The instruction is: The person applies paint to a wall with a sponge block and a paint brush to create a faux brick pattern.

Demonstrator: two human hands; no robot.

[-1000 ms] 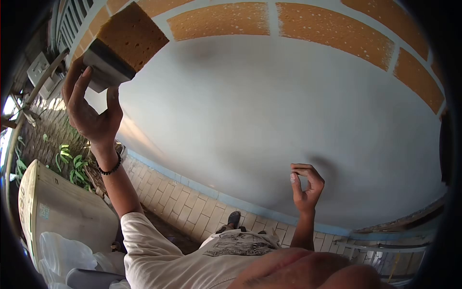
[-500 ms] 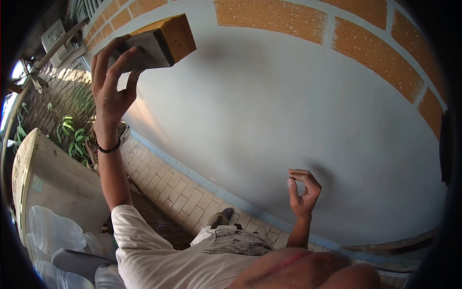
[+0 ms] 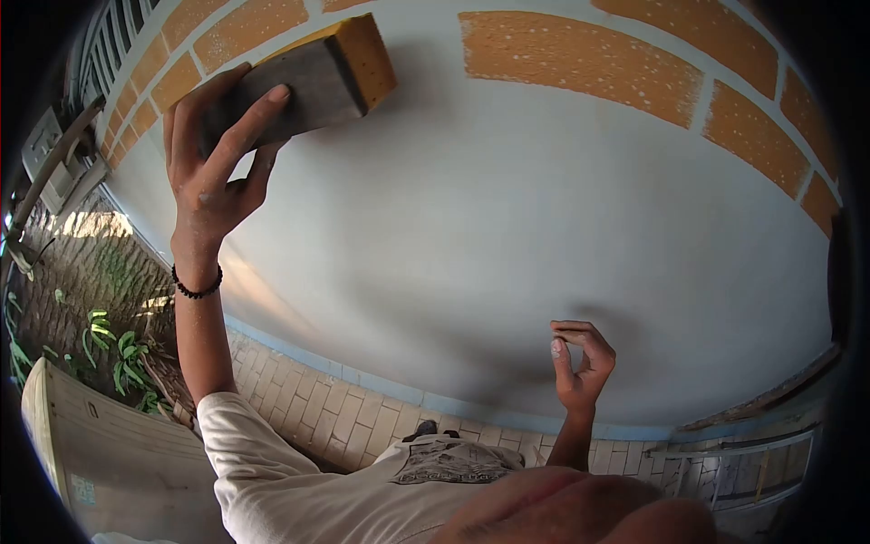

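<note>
At the upper left, my left hand is raised and closed around a sponge block. The block has a dark grey backing toward me and a thick yellow-orange sponge layer on the far side, facing the wall. It sits close over the pale grey wall, just below a row of orange painted bricks. Lower right, in front of the bare part of the wall, my right hand is held up with curled fingers and the thumb bent toward the fingertips. Nothing shows in it.
A tiled floor runs along the wall's blue base strip. To the left are a large cream container, plants and a tree trunk. A metal frame lies low at the right.
My view has shifted, so the wall bricks sit lower and farther right. My left hand keeps its grip on the sponge block, which appears slightly nearer. My right hand keeps nearly the same pose.
</note>
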